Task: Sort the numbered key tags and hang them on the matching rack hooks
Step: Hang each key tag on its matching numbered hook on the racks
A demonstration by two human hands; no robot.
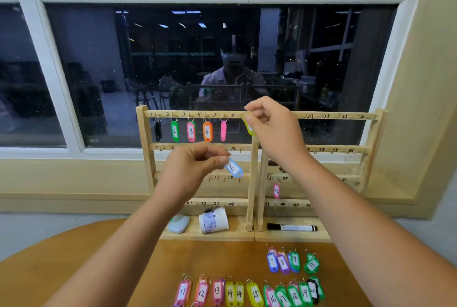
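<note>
A wooden rack (252, 183) with numbered hooks stands at the table's far edge. Several tags hang on its top row: black (157, 131), green 2 (174, 131), pink 3 (191, 131), orange 4 (207, 132) and a pink one (223, 130). My left hand (190, 165) pinches a light blue tag marked 6 (233, 168) in front of the second row. My right hand (269, 123) is raised at the top rail near hook 6 and pinches a yellow tag (248, 127), mostly hidden by my fingers. Loose numbered tags 7 to 20 (254, 293) lie on the table.
On the rack's base lie a white paper cup (214, 220) on its side, a pale eraser-like block (178, 223) and a black marker (291, 227). A pink tag (276, 191) hangs at hook 37. The round wooden table (74, 257) meets a window wall.
</note>
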